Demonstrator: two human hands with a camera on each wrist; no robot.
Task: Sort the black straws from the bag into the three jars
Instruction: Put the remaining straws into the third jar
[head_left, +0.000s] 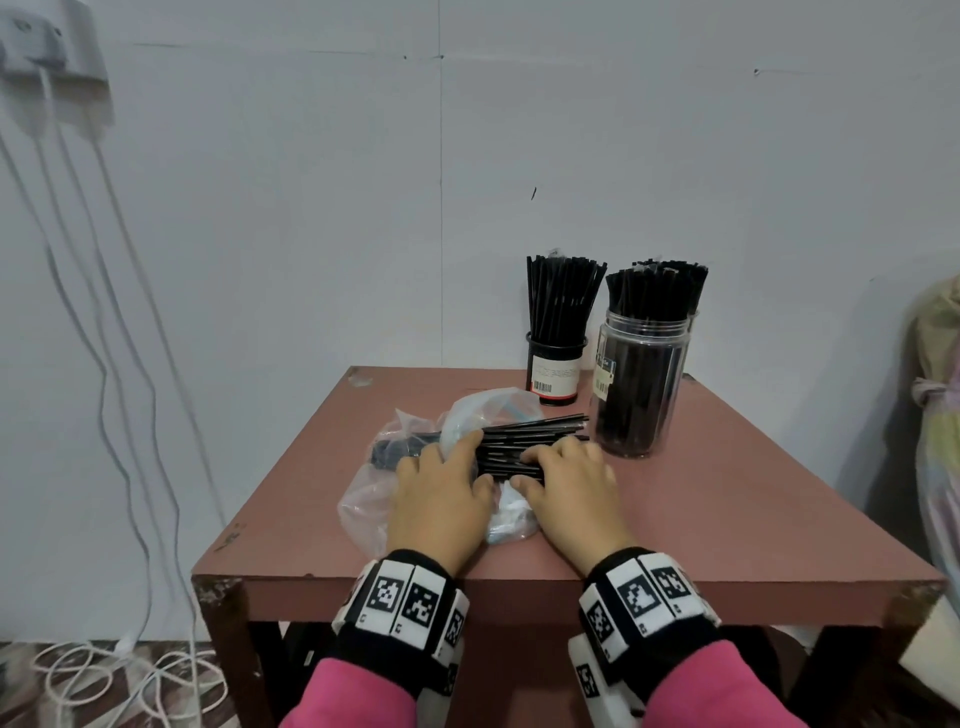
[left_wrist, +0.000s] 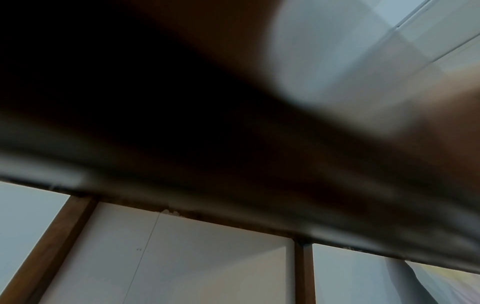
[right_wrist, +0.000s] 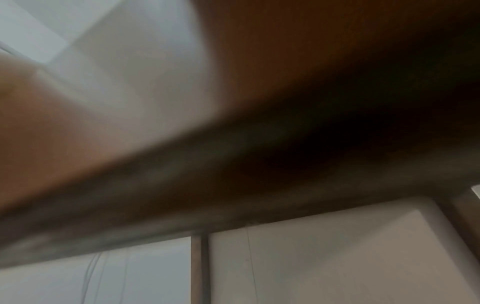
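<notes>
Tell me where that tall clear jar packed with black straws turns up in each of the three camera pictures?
Head view: the clear jar stands at the table's far right, beside the smaller dark jar.
Left wrist view: not in it; only blur, wall and table frame.
Right wrist view: not in it either.
Shared landmark: the brown table, whose edge and leg show from below.

Blurred dark table edge (left_wrist: 182, 195), 2 brown table legs (left_wrist: 52, 246), pale wall (left_wrist: 194, 257)

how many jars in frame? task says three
2. A small dark jar at the table's far edge, and a taller clear jar right of it. A third isn't visible.
</notes>
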